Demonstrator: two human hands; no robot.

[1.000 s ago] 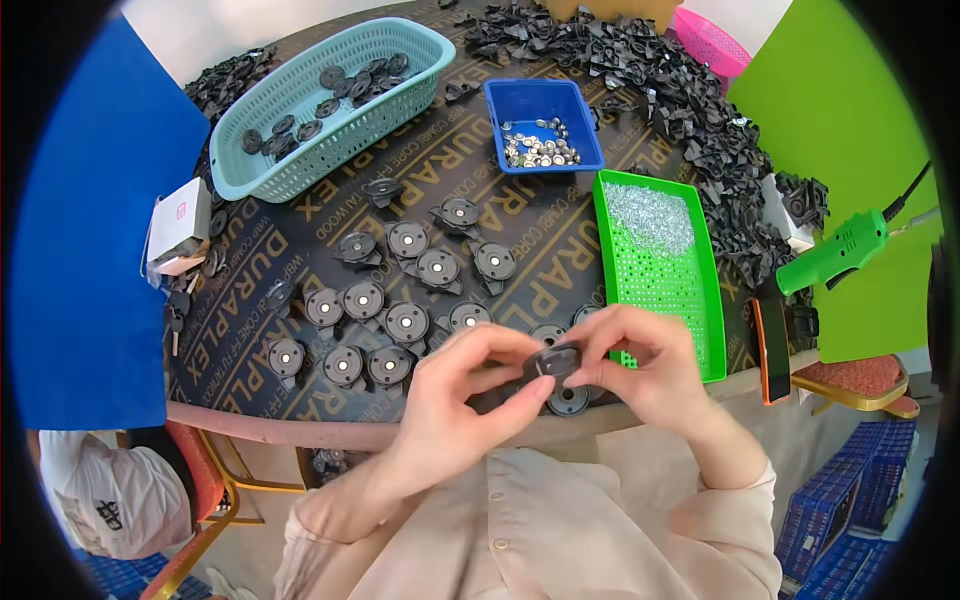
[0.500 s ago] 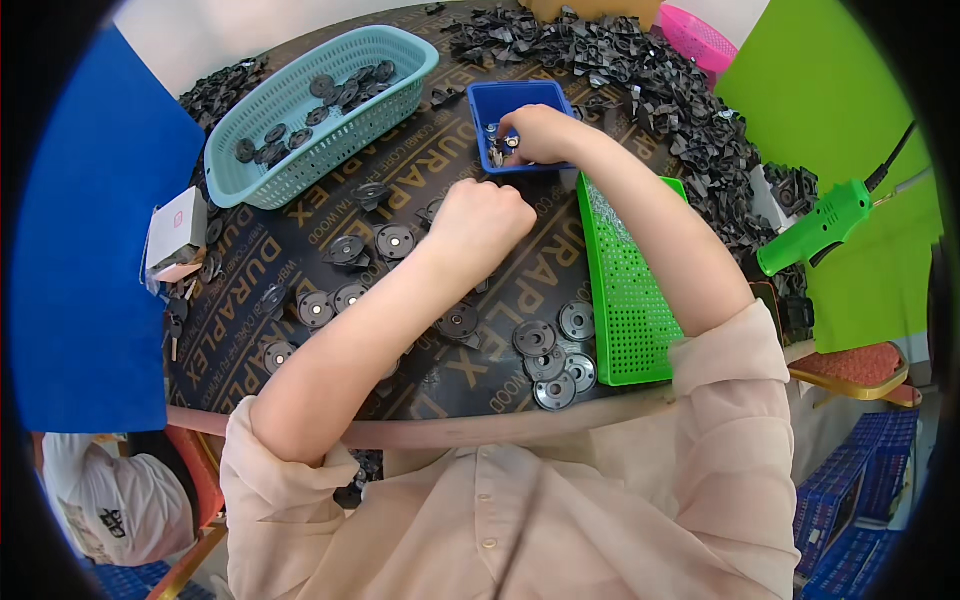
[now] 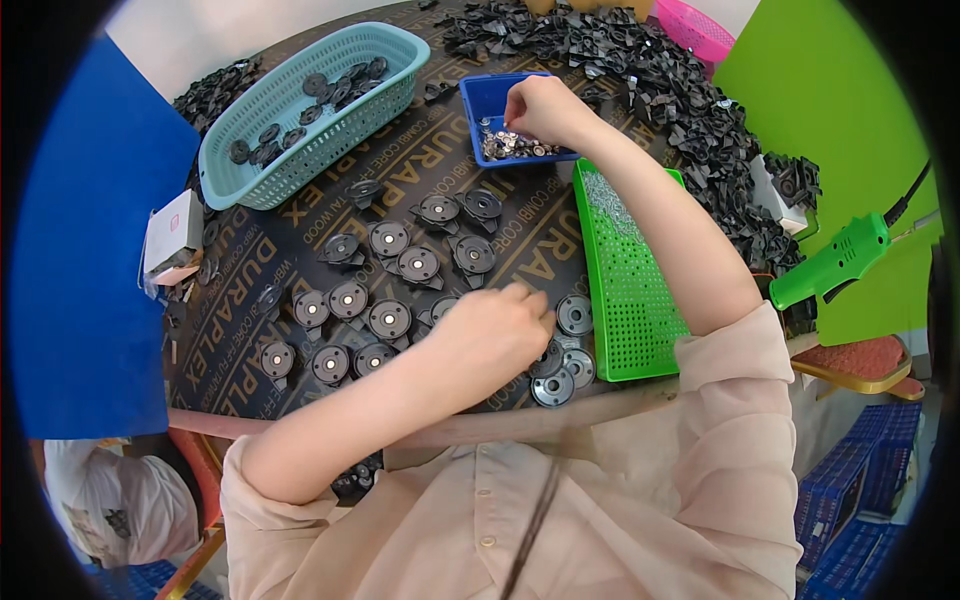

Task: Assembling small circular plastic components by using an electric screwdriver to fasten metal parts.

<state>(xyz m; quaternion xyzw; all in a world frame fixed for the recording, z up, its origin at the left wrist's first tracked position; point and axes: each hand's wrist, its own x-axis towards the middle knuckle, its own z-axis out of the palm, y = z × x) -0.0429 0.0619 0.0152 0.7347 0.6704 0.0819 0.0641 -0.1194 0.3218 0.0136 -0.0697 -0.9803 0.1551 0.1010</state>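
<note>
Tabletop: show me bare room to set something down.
One bare patch lies between the blue bin, the green tray and the dark discs; another between the teal basket, the white box and those discs. Crowded: right of the tray, heaped black parts; flat rings beside the left hand.

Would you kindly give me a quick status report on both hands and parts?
Right hand at blue bin, above metal caps; hold unclear. Left hand near black discs; hold hidden. Right forearm crosses over green tray.

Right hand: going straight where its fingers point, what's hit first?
Likely the small silver pieces in the blue bin, just ahead of the right hand; the depth gap is hard to judge here.
</note>
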